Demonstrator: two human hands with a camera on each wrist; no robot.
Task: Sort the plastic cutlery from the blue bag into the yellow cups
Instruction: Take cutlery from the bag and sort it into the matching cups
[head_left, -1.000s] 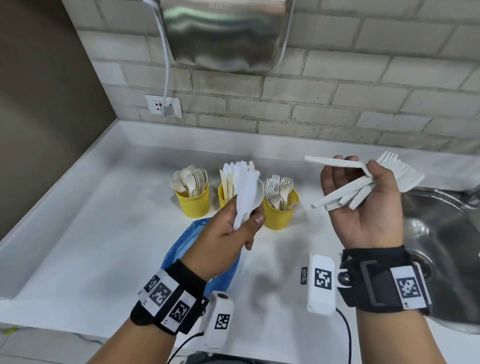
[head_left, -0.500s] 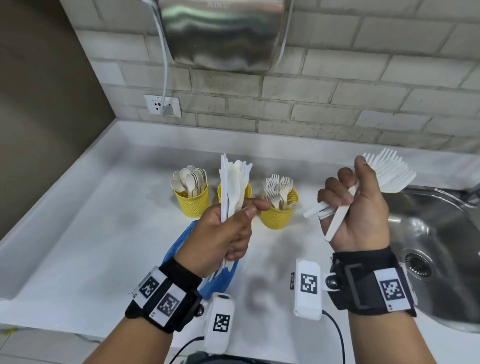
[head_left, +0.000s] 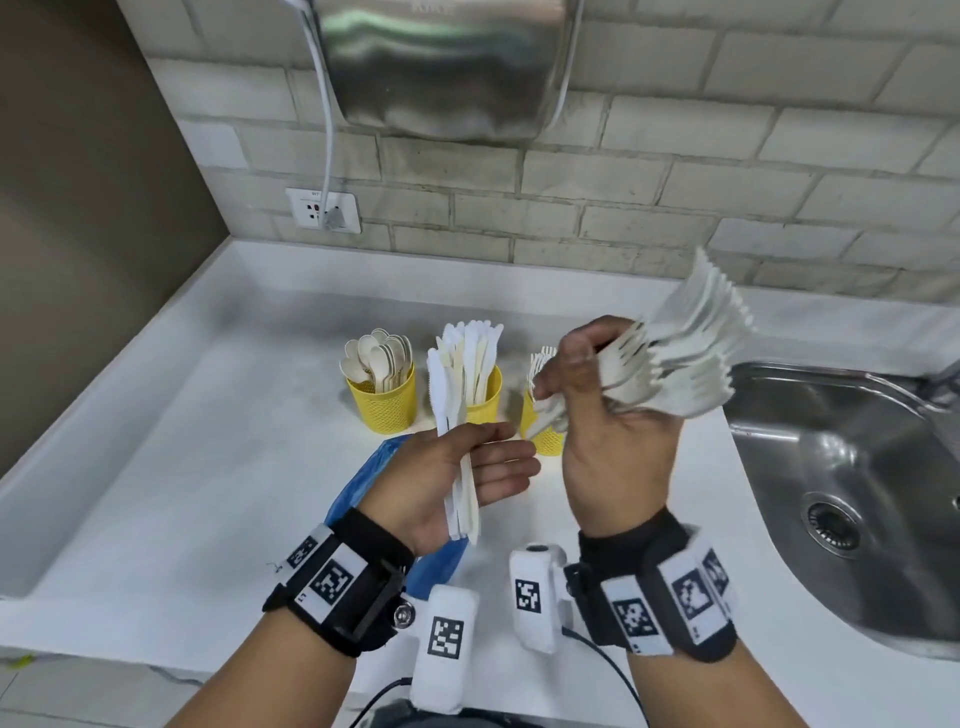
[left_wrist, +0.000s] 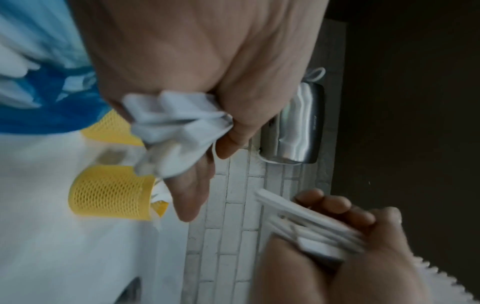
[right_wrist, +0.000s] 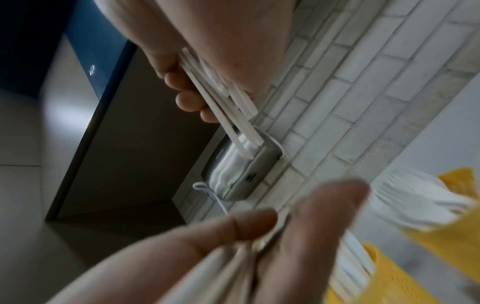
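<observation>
Three yellow mesh cups stand in a row on the white counter: one with spoons, one with knives, and one with forks partly hidden behind my right hand. My left hand is palm up and pinches an upright bundle of white knives under the thumb. Just right of it, my right hand grips a fanned bundle of white forks, heads pointing up and right. The blue bag lies under my left wrist. The left wrist view shows the knife handles in my palm.
A steel sink is set into the counter at the right. On the brick wall behind hang a metal hand dryer and a socket with its cable. A brown panel closes the left side.
My right hand has moved left toward the cups and closed tighter round the forks. My left hand has turned palm up with looser fingers and still holds the knives.
</observation>
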